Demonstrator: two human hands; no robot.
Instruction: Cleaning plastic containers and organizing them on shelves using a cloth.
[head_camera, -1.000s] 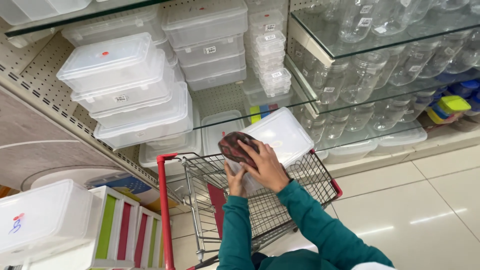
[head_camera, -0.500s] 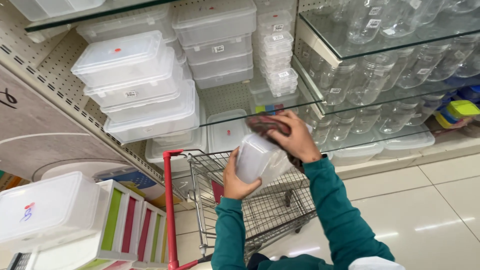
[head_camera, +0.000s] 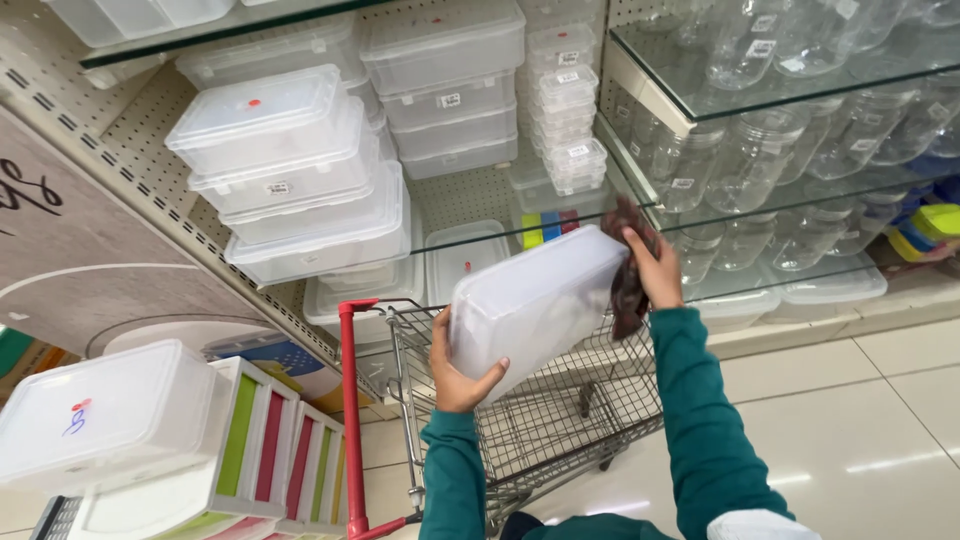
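Fingers (head_camera: 487, 372) of the left hand (head_camera: 455, 365) curl under the lower end of a frosted plastic storage box (head_camera: 535, 305), thumb up one side, closed firmly enough to carry its weight from beneath. At the upper end, the right hand (head_camera: 655, 270) presses against the box's far corner while also pinching a dark reddish-brown cloth or pouch (head_camera: 628, 280) between fingers and palm, so that hand is shut on two things at once. Held this way, end to end, the box tilts steeply, its upper end raised toward the shelves and its lower end dipping over the wire shopping cart (head_camera: 545, 420) with the red handle. It hangs above the cart's basket, clear of the wire, not resting on anything.

Behind the cart, a pegboard wall and glass shelves (head_camera: 700, 95) carry stacks of similar lidded boxes (head_camera: 290, 170), large ones to the upper left of the cart and small tubs directly above it. Clear jars (head_camera: 760, 150) fill the shelves up and to the right. Left of the cart stand a white lidded bin (head_camera: 100, 415) and a drawer unit with coloured fronts (head_camera: 270, 450). Pale glossy floor tiles (head_camera: 860, 420) run under and to the right of the cart.
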